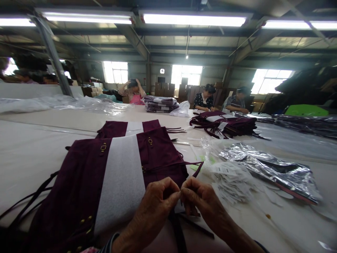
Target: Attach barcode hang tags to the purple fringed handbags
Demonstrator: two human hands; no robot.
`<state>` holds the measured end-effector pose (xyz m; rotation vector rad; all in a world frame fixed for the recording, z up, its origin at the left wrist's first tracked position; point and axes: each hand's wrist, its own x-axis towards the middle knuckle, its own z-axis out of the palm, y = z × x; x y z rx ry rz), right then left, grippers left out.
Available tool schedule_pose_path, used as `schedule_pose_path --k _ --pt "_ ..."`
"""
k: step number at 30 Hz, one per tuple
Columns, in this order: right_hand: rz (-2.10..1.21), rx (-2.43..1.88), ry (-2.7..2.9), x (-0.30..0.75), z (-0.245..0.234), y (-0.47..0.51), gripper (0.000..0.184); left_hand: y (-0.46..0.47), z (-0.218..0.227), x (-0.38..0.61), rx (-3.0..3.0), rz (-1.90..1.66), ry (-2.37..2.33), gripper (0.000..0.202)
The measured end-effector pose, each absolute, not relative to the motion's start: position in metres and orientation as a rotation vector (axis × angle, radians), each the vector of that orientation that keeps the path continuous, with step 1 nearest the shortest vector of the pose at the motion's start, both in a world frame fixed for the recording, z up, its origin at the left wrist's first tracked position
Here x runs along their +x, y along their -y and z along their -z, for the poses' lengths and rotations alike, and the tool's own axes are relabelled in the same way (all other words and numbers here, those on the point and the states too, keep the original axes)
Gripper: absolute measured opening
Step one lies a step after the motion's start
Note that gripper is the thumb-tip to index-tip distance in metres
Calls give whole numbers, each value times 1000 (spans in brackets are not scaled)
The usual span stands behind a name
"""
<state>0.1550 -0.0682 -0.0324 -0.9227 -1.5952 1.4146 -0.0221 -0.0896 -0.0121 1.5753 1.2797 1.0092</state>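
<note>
A dark maroon folded garment (75, 186) with straps, brass-coloured buckles and rivets lies in front of me, a wide white paper band (118, 179) across its middle. At its right lower edge, my left hand (158, 200) pinches thumb against forefinger. My right hand (198, 195) meets it there, thumb and forefinger pressed together too. Whatever lies between the fingertips is too small to make out. Below the hands a dark strap (177, 232) hangs down. Right of them sits a heap of white printed tags (231, 181).
A second banded maroon garment (116, 129) lies behind the first. A maroon stack (229, 123) and a shiny plastic-wrapped package (271, 168) are to the right. Clear plastic bags (86, 105) spread along the far left. Several co-workers sit beyond the table.
</note>
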Motion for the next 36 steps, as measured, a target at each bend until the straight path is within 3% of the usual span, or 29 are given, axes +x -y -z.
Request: schedule_pose_path --k 7,18,25,32,36 --pt "-1502 -959 1421 147 39 67 41 89 13 -20 1534 -1033 -1349 20" --pt "-1513 -984 1331 143 43 71 35 86 21 -22 1436 -1060 -1346 19" --pt "-1192 -1081 1408 183 27 70 25 88 23 -28 1364 -1074 -1243 21" --pt "-862 -1277 1924 216 47 111 5 88 22 -29 1435 -1024 -1270 22" --pt "-629 -1274 2064 207 60 120 6 87 27 -29 1446 -1023 -1284 23"
